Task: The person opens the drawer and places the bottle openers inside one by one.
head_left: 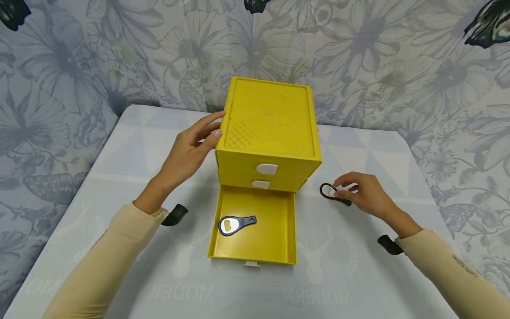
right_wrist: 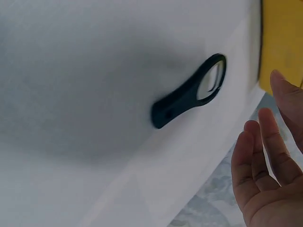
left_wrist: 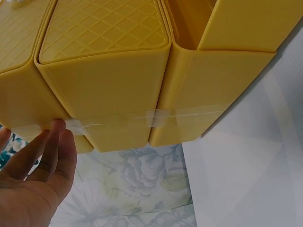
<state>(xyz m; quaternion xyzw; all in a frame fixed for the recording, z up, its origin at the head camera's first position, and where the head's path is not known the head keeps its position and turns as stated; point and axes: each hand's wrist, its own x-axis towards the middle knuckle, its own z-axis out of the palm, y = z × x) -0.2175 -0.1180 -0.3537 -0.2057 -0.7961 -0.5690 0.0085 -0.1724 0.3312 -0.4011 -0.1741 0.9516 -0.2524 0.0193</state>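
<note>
A yellow drawer unit (head_left: 275,119) with white knobs stands at the table's middle. Its bottom drawer (head_left: 271,241) is pulled out, and a dark bottle opener (head_left: 242,221) lies inside on the left. My left hand (head_left: 185,153) touches the unit's left side with its fingertips; the left wrist view shows these fingers (left_wrist: 58,142) beside a strip of clear tape. A second black bottle opener (right_wrist: 182,98) lies on the table to the unit's right. Over it hovers my right hand (head_left: 364,195), thumb and fingers apart; the right wrist view shows the opener outside its grasp.
A pale patterned table (head_left: 354,274) carries everything. Behind it hangs a floral backdrop (head_left: 191,53), close to the unit's rear. The pulled-out drawer reaches toward the front edge. Black wrist mounts (head_left: 175,215) stick out from both sleeves.
</note>
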